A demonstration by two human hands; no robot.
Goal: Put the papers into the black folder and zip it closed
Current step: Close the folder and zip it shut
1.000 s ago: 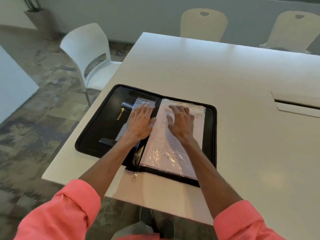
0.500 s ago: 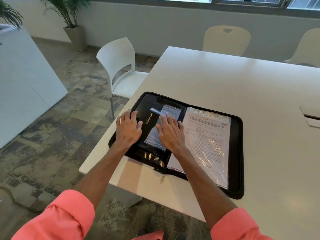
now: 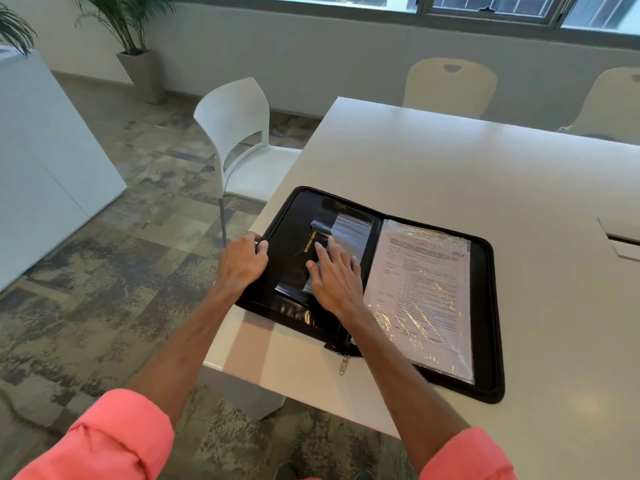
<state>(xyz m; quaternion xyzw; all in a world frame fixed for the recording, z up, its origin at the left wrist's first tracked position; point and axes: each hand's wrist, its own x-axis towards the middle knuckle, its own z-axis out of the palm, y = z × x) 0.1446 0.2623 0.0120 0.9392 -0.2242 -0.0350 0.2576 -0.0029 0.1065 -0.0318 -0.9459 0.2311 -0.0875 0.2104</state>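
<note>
The black folder (image 3: 485, 306) lies open flat at the near left corner of the white table (image 3: 467, 174). Its right half holds papers (image 3: 426, 292) under a shiny clear sleeve. The left half has black pockets and a clear pocket (image 3: 349, 230). My left hand (image 3: 242, 261) curls its fingers around the folder's left outer edge. Flat on the left half's pockets, fingers spread, rests my right hand (image 3: 334, 277). A metal zipper pull (image 3: 343, 365) hangs off the folder's near edge at the spine.
A white chair (image 3: 239, 133) stands just left of the table corner. Two cream chairs (image 3: 450, 86) are at the far side. A cable hatch (image 3: 623, 237) is set in the table at right. A potted plant (image 3: 138, 64) and a white counter (image 3: 45, 150) stand at left.
My left hand slid from the left half's surface out to the folder's left edge and gripped it. My right hand moved off the papers onto the left half. The camera tilted up.
</note>
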